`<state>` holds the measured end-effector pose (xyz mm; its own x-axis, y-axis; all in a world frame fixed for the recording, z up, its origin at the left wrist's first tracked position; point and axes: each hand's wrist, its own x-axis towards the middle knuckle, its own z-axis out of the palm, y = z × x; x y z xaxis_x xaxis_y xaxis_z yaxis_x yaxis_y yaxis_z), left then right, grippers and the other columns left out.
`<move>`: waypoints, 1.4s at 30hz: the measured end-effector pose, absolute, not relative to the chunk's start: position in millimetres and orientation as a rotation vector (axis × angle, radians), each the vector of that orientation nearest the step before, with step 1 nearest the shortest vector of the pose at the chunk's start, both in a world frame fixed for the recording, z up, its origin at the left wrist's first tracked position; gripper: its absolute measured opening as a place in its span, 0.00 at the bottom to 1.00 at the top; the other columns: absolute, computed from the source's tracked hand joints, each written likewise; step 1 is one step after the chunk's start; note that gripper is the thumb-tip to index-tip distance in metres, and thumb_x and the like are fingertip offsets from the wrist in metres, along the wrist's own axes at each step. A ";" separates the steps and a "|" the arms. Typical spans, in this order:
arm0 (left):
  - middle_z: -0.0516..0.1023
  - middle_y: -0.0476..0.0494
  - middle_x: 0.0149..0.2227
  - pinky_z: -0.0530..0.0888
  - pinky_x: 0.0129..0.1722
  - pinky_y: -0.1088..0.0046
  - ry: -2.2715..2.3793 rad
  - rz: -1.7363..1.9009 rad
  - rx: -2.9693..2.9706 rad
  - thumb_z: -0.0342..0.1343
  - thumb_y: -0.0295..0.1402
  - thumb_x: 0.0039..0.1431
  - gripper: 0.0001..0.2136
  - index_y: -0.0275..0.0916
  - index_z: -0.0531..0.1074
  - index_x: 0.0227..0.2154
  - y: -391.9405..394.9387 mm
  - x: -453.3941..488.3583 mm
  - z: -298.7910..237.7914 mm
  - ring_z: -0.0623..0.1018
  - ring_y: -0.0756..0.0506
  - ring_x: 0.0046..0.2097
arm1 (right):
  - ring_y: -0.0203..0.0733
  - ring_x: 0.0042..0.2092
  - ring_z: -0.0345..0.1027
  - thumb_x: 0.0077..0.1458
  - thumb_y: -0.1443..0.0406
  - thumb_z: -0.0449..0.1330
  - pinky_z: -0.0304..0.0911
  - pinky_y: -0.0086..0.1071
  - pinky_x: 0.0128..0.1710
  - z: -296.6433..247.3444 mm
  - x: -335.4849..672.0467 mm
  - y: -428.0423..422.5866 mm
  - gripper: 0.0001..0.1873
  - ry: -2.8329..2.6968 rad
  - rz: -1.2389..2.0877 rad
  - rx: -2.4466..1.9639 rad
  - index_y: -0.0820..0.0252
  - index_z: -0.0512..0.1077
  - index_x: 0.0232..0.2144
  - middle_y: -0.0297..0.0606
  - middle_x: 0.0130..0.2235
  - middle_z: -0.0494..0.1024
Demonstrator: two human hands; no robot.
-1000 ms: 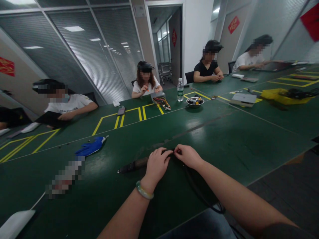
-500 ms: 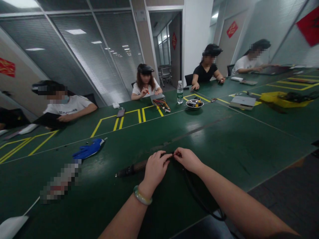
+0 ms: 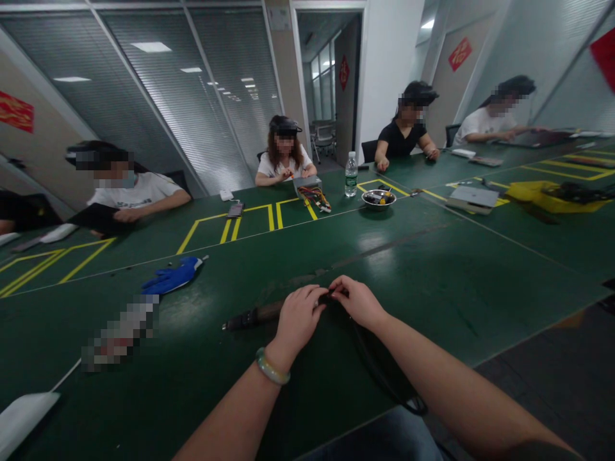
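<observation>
A black cord [image 3: 379, 371] is being pinched between the fingertips of the person's left hand [image 3: 298, 319] and right hand [image 3: 358, 302], with both wrists bending inward and the forearms angling together over a green workbench [image 3: 432, 269]. A dark corded hand tool [image 3: 252, 315] is lying on the bench, just beside the left hand. A pale green bangle [image 3: 273, 366] is circling the left wrist, while a blue glove [image 3: 172, 276] is lying well apart.

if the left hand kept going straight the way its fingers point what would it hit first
Most likely the black cord at its fingertips: the left hand looks to be touching it already. Right behind the cord comes the right hand, though depth between them is hard to judge from this view.
</observation>
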<state>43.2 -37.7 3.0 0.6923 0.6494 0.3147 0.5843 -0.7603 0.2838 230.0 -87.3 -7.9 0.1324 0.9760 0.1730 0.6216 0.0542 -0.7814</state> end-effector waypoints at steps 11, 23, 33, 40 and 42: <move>0.71 0.48 0.50 0.68 0.50 0.63 1.037 0.576 2.765 0.56 0.31 0.61 0.14 0.50 0.71 0.48 -39.4 44.6 6.0 0.72 0.43 0.51 | 0.36 0.34 0.68 0.56 0.68 0.59 0.60 0.29 0.36 -11.2 233.2 -85.4 0.08 -1.554 0.582 -1.690 0.55 0.70 0.40 0.30 0.32 0.76; 0.71 0.47 0.51 0.68 0.50 0.62 1.027 0.547 2.746 0.55 0.30 0.61 0.14 0.49 0.71 0.49 -37.4 43.2 7.5 0.71 0.42 0.51 | 0.44 0.47 0.69 0.62 0.69 0.53 0.58 0.34 0.50 -7.2 225.2 -75.7 0.18 -1.903 0.278 -1.939 0.57 0.70 0.53 0.42 0.47 0.76; 0.66 0.43 0.60 0.61 0.62 0.56 0.969 0.761 2.694 0.55 0.28 0.59 0.28 0.44 0.57 0.62 -45.5 39.6 8.2 0.62 0.40 0.63 | 0.47 0.41 0.71 0.60 0.68 0.53 0.60 0.35 0.45 10.2 214.9 -70.7 0.10 -2.064 0.154 -2.112 0.63 0.73 0.41 0.47 0.38 0.77; 0.75 0.46 0.48 0.68 0.54 0.63 0.425 0.706 2.702 0.47 0.27 0.63 0.17 0.46 0.70 0.52 -53.2 28.5 23.4 0.73 0.46 0.50 | 0.45 0.41 0.72 0.61 0.64 0.54 0.61 0.33 0.43 14.0 214.8 -51.5 0.11 -1.992 0.136 -2.194 0.58 0.74 0.42 0.43 0.39 0.78; 0.77 0.46 0.43 0.70 0.50 0.66 0.349 0.624 2.689 0.48 0.27 0.62 0.15 0.46 0.73 0.48 -51.8 25.2 23.3 0.74 0.46 0.46 | 0.44 0.42 0.72 0.61 0.64 0.54 0.61 0.33 0.44 16.3 226.7 -49.4 0.12 -1.938 0.133 -2.248 0.57 0.74 0.43 0.43 0.40 0.78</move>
